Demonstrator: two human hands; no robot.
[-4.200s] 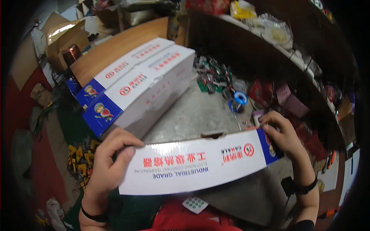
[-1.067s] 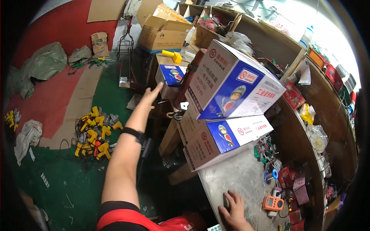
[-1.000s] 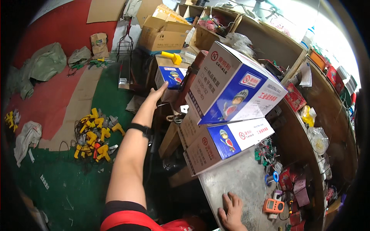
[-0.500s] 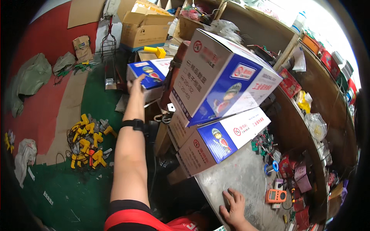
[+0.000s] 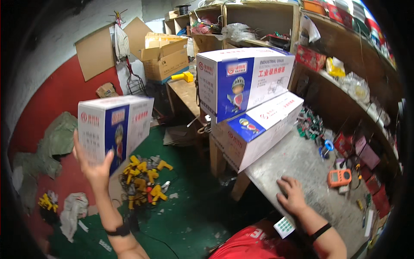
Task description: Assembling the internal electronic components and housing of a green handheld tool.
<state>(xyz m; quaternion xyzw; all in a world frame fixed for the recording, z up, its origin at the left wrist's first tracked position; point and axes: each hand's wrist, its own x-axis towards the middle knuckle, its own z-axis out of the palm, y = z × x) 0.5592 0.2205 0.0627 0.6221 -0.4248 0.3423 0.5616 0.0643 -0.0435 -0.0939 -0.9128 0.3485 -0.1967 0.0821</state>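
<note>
My left hand (image 5: 94, 166) grips a white and blue cardboard box (image 5: 97, 129) by its near end, thumb along the side, holding it off to the left above the floor. My right hand (image 5: 293, 196) lies on the grey metal tabletop (image 5: 276, 172), its fingers apart and holding nothing. Two more boxes of the same pattern are stacked on the table's far end: an upper box (image 5: 258, 80) stands on a lower box (image 5: 269, 125), which sits at an angle near the table's left edge.
Several yellow-handled tools (image 5: 144, 177) lie heaped on the green floor. Behind stands a wooden bench (image 5: 185, 90) with a brown carton (image 5: 166, 60). On the right are an orange meter (image 5: 339, 178), a blue spool (image 5: 327, 146) and cluttered shelves (image 5: 362, 103).
My left hand has brought its box away from the far bench, out to the left. The view has turned left. My right hand stays on the tabletop.
</note>
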